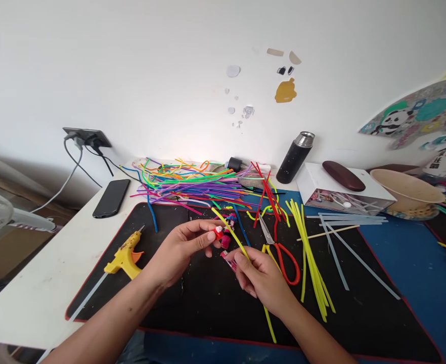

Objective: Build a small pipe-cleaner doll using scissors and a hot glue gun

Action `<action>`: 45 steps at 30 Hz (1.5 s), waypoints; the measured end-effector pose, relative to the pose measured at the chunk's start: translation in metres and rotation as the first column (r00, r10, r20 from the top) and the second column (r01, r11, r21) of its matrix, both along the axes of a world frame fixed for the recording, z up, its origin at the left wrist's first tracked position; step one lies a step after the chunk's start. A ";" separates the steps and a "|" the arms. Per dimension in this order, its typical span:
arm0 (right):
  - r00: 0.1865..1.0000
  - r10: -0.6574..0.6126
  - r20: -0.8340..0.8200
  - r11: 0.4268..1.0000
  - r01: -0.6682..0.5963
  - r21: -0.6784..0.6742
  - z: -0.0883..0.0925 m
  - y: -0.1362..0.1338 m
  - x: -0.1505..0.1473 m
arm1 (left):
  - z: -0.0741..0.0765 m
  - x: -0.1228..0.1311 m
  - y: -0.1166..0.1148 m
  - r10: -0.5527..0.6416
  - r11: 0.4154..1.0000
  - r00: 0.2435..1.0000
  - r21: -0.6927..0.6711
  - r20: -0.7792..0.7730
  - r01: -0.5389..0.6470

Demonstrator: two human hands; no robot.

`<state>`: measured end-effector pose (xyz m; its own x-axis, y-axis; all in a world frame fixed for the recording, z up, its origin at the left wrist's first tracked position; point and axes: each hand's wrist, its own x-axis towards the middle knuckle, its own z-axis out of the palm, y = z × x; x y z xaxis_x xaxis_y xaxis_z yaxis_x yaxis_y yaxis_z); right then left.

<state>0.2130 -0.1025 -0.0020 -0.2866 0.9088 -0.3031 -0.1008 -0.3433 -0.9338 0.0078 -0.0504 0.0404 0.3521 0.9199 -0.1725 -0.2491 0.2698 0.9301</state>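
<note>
Between the thumb and fingers of my left hand (188, 245) is a small red and white piece (218, 232), too small to make out fully. My right hand (263, 275) pinches a yellow pipe cleaner (230, 230); its upper end slants up past the red piece. Behind the hands, a small pink, blue and black figure (226, 240) lies on the black mat, partly covered. Red-handled scissors (288, 265) rest just right of my right hand, blades pointing away. Beside them is a bundle of yellow pipe cleaners (314, 268).
A yellow glue gun (126, 255) lies left on the mat (200, 308). Many coloured pipe cleaners (196, 189) are heaped at the back. A phone (111, 198), a black flask (295, 157), a white box (312, 177), a bowl (405, 184) and clear glue sticks (359, 258) surround the mat.
</note>
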 end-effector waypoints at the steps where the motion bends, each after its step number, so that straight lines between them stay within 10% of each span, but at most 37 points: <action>1: 1.000 0.010 0.011 1.000 -0.009 -0.007 -0.001 -0.001 0.000 | 0.002 0.000 0.000 0.011 1.000 1.000 -0.008 0.020 -0.011; 12: 0.990 0.104 0.094 0.995 -0.104 -0.008 -0.004 -0.005 -0.003 | 0.005 -0.007 0.003 0.106 0.994 0.993 0.014 0.053 -0.107; 26: 0.987 0.073 0.144 0.994 -0.084 0.071 0.006 0.007 -0.016 | -0.007 -0.007 -0.007 -0.066 0.994 0.995 0.079 -0.072 0.072; 45: 0.994 0.043 0.099 0.999 -0.041 -0.024 0.006 0.013 -0.017 | -0.012 -0.019 0.008 0.121 0.988 0.935 0.130 -0.333 -0.081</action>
<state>0.1960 -0.0896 0.0036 -0.2916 0.8897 -0.3513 0.0067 -0.3654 -0.9308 -0.0111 -0.0423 0.0281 0.1949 0.9679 -0.1589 0.0662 0.1487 0.9867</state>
